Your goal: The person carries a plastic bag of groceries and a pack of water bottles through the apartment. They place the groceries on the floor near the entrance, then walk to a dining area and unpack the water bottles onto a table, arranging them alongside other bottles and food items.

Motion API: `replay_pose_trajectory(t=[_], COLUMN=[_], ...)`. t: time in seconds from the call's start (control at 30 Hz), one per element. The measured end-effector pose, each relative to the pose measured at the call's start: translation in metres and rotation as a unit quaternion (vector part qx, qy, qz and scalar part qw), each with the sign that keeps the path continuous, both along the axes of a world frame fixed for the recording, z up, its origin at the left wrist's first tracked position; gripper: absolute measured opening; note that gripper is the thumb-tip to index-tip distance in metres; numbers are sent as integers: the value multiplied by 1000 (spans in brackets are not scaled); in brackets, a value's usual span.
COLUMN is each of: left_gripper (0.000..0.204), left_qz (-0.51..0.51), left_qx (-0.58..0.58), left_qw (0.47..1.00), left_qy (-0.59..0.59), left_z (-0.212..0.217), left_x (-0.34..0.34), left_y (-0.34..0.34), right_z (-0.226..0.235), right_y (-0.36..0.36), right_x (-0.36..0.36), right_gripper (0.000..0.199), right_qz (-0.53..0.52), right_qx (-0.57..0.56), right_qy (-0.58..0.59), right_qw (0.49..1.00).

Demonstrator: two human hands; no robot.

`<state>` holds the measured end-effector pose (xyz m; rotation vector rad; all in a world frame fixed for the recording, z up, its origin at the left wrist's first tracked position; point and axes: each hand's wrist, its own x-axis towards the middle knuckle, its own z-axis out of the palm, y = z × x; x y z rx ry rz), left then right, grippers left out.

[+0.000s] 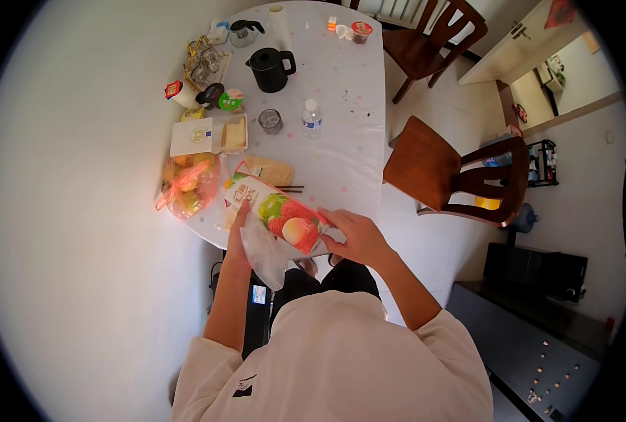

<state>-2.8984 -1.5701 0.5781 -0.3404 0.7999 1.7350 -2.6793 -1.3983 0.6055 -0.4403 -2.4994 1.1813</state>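
Observation:
A carton printed with fruit (285,216), white at one end and red along its edges, is held tilted over the near edge of the table. My left hand (239,235) grips its white end from below, fingers closed. A thin translucent plastic bag (265,259) hangs beside that hand; whether the fingers also pinch it I cannot tell. At the carton's other end, my right hand (359,238) grasps the corner with thumb and fingers. Just behind the carton lie a flat packet in clear wrap (271,170) and a pair of dark chopsticks (292,188).
A bag of fruit (190,184) and a box of bread slices (234,133) stand along the left wall. Further back are a glass (271,122), a water bottle (312,119) and a black kettle (271,70). Wooden chairs (422,158) stand right of the table.

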Motion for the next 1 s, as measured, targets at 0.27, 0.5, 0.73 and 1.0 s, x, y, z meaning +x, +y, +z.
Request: replay_pose_trajectory(t=[0.27, 0.5, 0.73, 1.0], left_gripper=[53, 53, 55, 60], left_qz=[3, -8, -17, -27], left_qx=[5, -12, -34, -38], left_qw=[1000, 1000, 999, 998], left_qy=[14, 10, 23, 50], left_z=[2, -1, 4, 23], left_x=[-3, -7, -5, 9], left_y=[0, 0, 2, 10], right_z=[1, -2, -12, -7], right_y=[-7, -8, -4, 4], right_x=[-1, 2, 4, 5], right_gripper=[55, 59, 63, 62], right_qz=[-28, -9, -60, -48], right_qx=[33, 82, 172, 240], right_qy=[11, 15, 85, 146], right_qw=[999, 997, 980, 959])
